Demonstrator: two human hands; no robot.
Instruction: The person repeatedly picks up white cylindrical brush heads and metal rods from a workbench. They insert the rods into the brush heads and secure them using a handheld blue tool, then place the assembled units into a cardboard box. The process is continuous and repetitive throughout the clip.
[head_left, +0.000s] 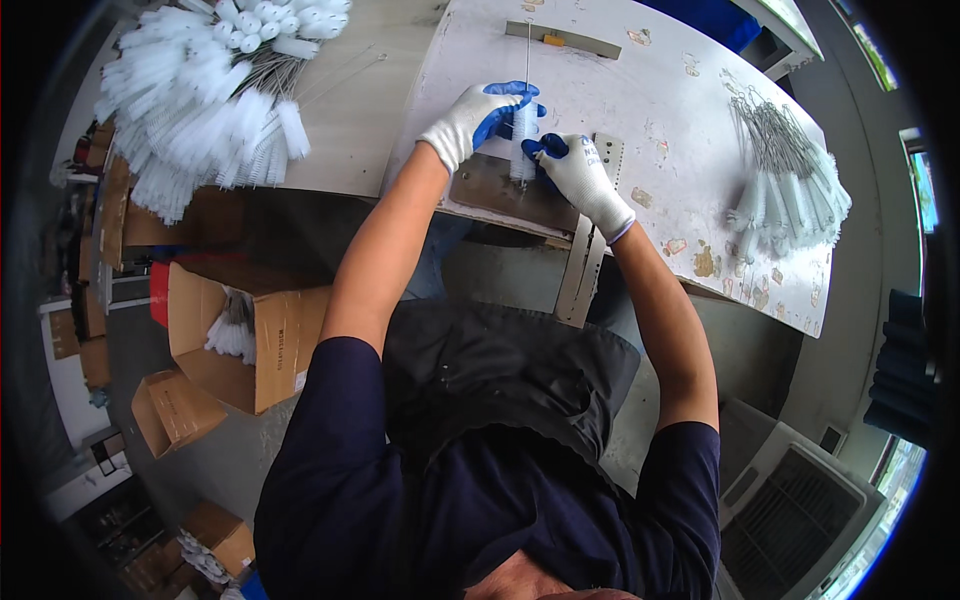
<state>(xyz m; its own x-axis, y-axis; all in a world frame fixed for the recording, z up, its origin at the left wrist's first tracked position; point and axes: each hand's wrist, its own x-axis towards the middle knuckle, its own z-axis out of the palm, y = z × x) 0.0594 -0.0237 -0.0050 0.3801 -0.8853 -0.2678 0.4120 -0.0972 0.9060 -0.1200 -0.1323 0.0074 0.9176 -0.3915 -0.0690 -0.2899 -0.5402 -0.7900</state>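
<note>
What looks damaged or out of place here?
The white tabletop: irregular brownish patches mar it, several near the front edge on the right, as if the surface has worn or chipped away. The brush in the left hand shows no obvious damage.

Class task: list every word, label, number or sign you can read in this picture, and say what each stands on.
None can be quoted with certainty:
White glove on the right hand: blue print, too small.
Larger cardboard box: dark lettering, blurred.
Its small white label: too small.
Smaller cardboard box: faint dark marks, blurred.
</note>
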